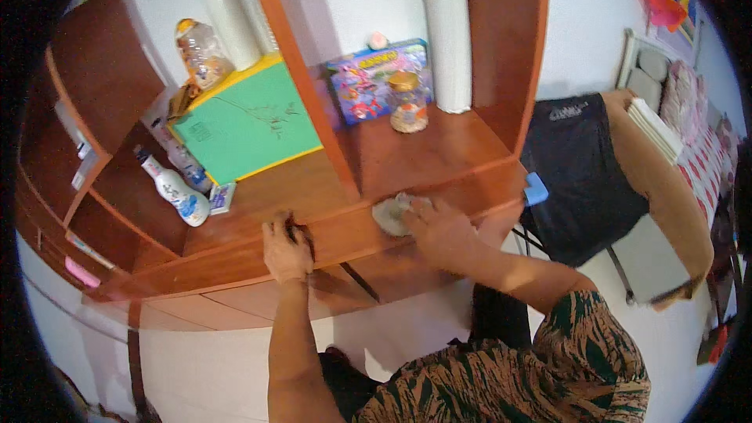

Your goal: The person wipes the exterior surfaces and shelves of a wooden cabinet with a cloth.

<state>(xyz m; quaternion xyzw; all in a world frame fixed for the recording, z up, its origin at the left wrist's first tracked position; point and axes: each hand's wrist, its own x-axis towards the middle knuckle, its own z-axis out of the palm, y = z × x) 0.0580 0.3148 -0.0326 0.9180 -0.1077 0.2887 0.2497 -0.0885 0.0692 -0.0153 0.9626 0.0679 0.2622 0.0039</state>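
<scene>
My right hand (pixel 440 229) presses a greyish-white cloth (pixel 388 218) against the front ledge of a brown wooden cabinet (pixel 427 160). Its fingers are closed on the cloth's right side. Further left, my left hand (pixel 287 253) is at the same ledge with its fingers bent. A narrow dark thing (pixel 298 233) shows at its fingers, too blurred to name. Behind the cloth, on the cabinet's shelf, stand a glass jar with a gold lid (pixel 407 102) and a colourful picture box (pixel 368 86).
A green board with a yellow edge (pixel 251 121) leans behind the left hand. Near it stand a white bottle (pixel 180 194), a small box (pixel 222 198) and a white flask (pixel 231 23). A tall white roll (pixel 448 39) fills the right corner. A black cloth-covered chair (pixel 580 180) is at right.
</scene>
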